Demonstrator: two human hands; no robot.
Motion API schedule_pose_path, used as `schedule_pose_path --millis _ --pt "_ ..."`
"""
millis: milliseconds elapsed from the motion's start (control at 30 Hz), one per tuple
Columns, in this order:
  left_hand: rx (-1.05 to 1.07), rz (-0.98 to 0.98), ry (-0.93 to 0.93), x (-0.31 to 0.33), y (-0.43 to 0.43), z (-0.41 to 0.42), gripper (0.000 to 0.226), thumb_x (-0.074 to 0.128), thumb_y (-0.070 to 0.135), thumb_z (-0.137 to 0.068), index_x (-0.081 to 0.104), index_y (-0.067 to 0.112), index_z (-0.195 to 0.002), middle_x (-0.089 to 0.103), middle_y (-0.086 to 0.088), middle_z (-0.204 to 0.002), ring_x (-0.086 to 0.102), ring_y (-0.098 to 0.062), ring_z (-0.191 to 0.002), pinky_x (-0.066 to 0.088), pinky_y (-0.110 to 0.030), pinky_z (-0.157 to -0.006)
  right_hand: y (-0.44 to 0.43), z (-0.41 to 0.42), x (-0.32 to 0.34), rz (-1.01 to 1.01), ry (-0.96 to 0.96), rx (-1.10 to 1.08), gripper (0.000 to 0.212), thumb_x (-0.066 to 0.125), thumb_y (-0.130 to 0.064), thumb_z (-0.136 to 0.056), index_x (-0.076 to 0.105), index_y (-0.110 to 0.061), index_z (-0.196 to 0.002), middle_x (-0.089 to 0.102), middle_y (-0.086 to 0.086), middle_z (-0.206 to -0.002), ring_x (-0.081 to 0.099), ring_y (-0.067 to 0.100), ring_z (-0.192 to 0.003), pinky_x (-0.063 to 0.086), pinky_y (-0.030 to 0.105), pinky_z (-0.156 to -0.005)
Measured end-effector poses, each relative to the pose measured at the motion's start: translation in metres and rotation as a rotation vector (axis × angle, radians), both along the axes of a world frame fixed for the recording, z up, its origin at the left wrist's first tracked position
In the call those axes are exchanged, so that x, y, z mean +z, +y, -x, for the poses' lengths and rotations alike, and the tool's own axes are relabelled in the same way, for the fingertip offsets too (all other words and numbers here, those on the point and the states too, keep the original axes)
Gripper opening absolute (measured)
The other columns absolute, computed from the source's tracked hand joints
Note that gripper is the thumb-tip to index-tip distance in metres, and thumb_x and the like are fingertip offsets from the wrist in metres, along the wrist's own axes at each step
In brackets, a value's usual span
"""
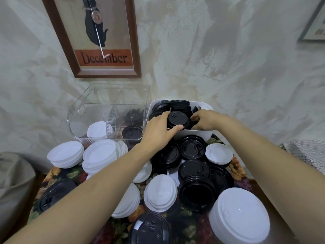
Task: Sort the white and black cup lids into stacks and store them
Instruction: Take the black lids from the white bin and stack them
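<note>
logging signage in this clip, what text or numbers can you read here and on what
"December": orange band of the framed cat poster.
"5", probably: round tag at the cat's neck, blurred.
Raised marks on the black lid in the white bin: no readable text.
Framed picture at the right edge: too blurred.

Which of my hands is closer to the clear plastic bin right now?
Left. The left hand sits just beside the right wall of the clear bin, gripping a black lid stack in the white tub; the right hand is farther right, beyond that stack, inside the tub.
</note>
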State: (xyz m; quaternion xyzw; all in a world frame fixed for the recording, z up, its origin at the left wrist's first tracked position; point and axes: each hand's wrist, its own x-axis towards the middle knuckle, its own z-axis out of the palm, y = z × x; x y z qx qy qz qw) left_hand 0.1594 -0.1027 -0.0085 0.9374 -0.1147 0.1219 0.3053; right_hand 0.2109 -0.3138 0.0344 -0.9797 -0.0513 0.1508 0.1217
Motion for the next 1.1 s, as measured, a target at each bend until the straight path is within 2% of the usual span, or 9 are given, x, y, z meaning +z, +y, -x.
schedule_pose_path --millis 200,367,467,533,667,833,900,1000,1100 --pt "-0.006 0.028 0.013 0.001 0.000 0.002 0.078 0.064 0.061 -0.093 0.042 0.018 -0.154 0.066 -0.001 -0.135 0.063 -0.020 -0.118 0.049 -0.041 -0.101 0.000 -0.008 -0.006 0.061 0.062 0.027 0.074 0.073 -0.045 -0.092 0.043 -0.019 -0.155 0.050 0.006 -0.155 0.047 0.030 -0.141 0.040 0.040 -0.115" --pt "-0.020 0.046 0.035 0.005 0.000 0.004 0.075 0.065 0.058 -0.093 0.043 0.018 -0.153 0.068 0.001 -0.131 0.069 -0.016 -0.103 0.049 -0.038 -0.097 -0.001 -0.009 -0.009 0.072 0.057 0.027 0.077 0.072 -0.051 -0.091 0.043 -0.017 -0.153 0.050 0.008 -0.153 0.049 0.031 -0.138 0.043 0.040 -0.112" --pt "-0.025 0.057 0.054 0.006 0.000 0.004 0.075 0.065 0.059 -0.093 0.043 0.019 -0.152 0.068 0.001 -0.132 0.069 -0.017 -0.102 0.049 -0.038 -0.097 -0.002 -0.007 -0.009 0.043 0.012 0.015 0.074 0.074 -0.053 -0.088 0.048 -0.018 -0.147 0.056 0.007 -0.143 0.055 0.028 -0.125 0.047 0.035 -0.099" --pt "-0.022 0.066 0.072 0.007 0.000 0.004 0.076 0.064 0.059 -0.094 0.040 0.019 -0.154 0.066 0.000 -0.135 0.066 -0.020 -0.112 0.048 -0.038 -0.099 -0.003 -0.006 -0.009 -0.012 -0.033 0.002 0.072 0.076 -0.055 -0.084 0.052 -0.017 -0.141 0.058 0.004 -0.132 0.055 0.025 -0.111 0.045 0.033 -0.088" --pt "-0.015 0.110 0.090 0.015 -0.001 0.010 0.070 0.064 0.048 -0.099 0.039 0.015 -0.155 0.063 -0.001 -0.139 0.055 -0.021 -0.128 0.038 -0.026 -0.090 -0.004 -0.004 -0.007 -0.144 -0.116 -0.027 0.068 0.079 -0.055 -0.077 0.055 -0.020 -0.131 0.056 0.001 -0.125 0.057 0.023 -0.104 0.044 0.030 -0.076" --pt "-0.033 0.238 0.076 0.020 -0.001 0.023 0.056 0.064 0.039 -0.100 0.045 0.020 -0.149 0.060 0.009 -0.140 0.053 -0.013 -0.130 0.034 -0.023 -0.094 -0.002 0.006 0.000 -0.387 -0.185 -0.086 0.048 0.080 -0.040 -0.083 0.052 -0.020 -0.116 0.059 0.004 -0.115 0.058 0.022 -0.098 0.047 0.030 -0.063" --pt "-0.040 0.258 0.076 0.021 0.002 0.028 0.056 0.063 0.041 -0.100 0.044 0.022 -0.150 0.057 0.017 -0.134 0.053 -0.008 -0.126 0.036 -0.025 -0.095 -0.003 0.009 0.001 -0.441 -0.166 -0.084 0.045 0.081 -0.040 -0.083 0.055 -0.019 -0.113 0.062 0.003 -0.111 0.059 0.020 -0.095 0.049 0.031 -0.067" --pt "-0.051 0.269 0.073 0.022 0.006 0.039 0.057 0.062 0.041 -0.101 0.044 0.022 -0.151 0.053 0.022 -0.127 0.046 0.002 -0.116 0.035 -0.015 -0.089 -0.006 0.013 0.000 -0.422 -0.140 -0.067 0.052 0.083 -0.044 -0.083 0.059 -0.016 -0.121 0.062 0.002 -0.115 0.061 0.023 -0.106 0.045 0.030 -0.083" --pt "-0.042 0.287 0.063 0.022 0.012 0.057 0.051 0.064 0.041 -0.100 0.049 0.027 -0.146 0.047 0.040 -0.109 0.042 0.011 -0.107 0.032 -0.005 -0.082 -0.007 0.012 -0.003 -0.350 -0.103 -0.048 0.061 0.077 -0.057 -0.083 0.060 -0.021 -0.129 0.060 0.003 -0.119 0.058 0.014 -0.090 0.043 0.025 -0.074"
